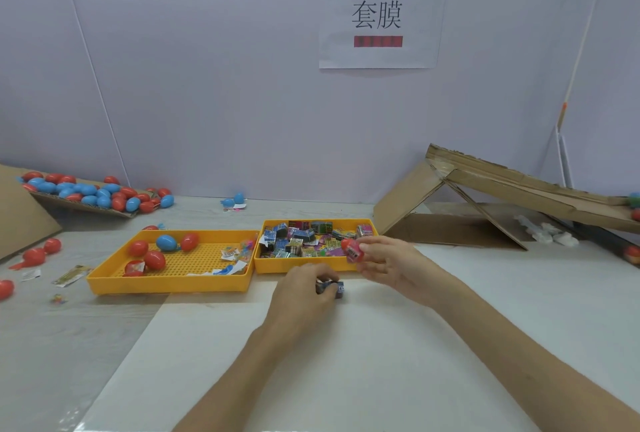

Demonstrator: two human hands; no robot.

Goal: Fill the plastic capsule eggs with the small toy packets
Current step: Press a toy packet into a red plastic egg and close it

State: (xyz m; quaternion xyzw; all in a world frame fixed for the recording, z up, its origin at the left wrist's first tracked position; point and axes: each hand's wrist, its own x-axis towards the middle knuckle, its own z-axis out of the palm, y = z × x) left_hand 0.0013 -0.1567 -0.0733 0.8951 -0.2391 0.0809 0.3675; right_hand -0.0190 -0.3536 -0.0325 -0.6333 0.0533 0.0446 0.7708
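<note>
well, at the far left a sloped brown cardboard sheet carries a heap of smooth red and blue plastic capsule eggs, too overlapped to count. three loose red eggs lie on the pale table at the left edge. next comes a yellow perforated plastic tray holding four red eggs and one blue egg among scraps of wrapper. touching its right side, a second yellow tray is heaped with small glossy printed toy packets, their print too small to read. just below that tray, over a white sheet, the left hand curls its fingers round one dark blue-grey packet. the right hand, at the tray's right corner, pinches a red egg piece bearing a white barcode-like label. at upper right of centre, a white paper sign reads "套膜". at far right stands a folded cardboard ramp.
</note>
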